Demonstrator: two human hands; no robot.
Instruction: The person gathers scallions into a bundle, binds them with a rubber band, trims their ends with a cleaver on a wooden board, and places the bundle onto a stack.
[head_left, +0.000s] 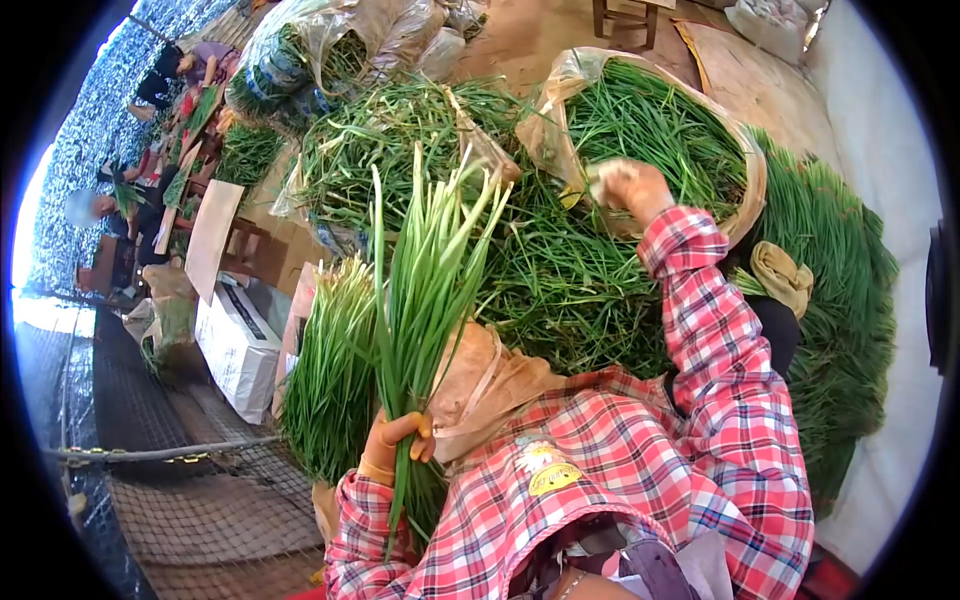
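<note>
My left hand (400, 442) is wrapped round a bunch of long green stalks (425, 290), whose pale ends point up and whose leaf tips hang below the fist. Over the heap of loose green leaves (570, 290), my right hand (630, 187) is bent at the left edge of a plastic-lined bundle of greens (650, 130). Its fingers are curled and blurred, and what they hold, if anything, cannot be made out. Beside the held bunch, on its left, stands a pile of similar stalks (330, 370).
White box (237, 345) and netting (210, 520) lie at left. More greens (830, 300) line the white wall (880, 480) at right. Plastic-wrapped bundles (300, 60) and a wooden stool (625, 15) are at the back. Two people (90, 208) sit at far left.
</note>
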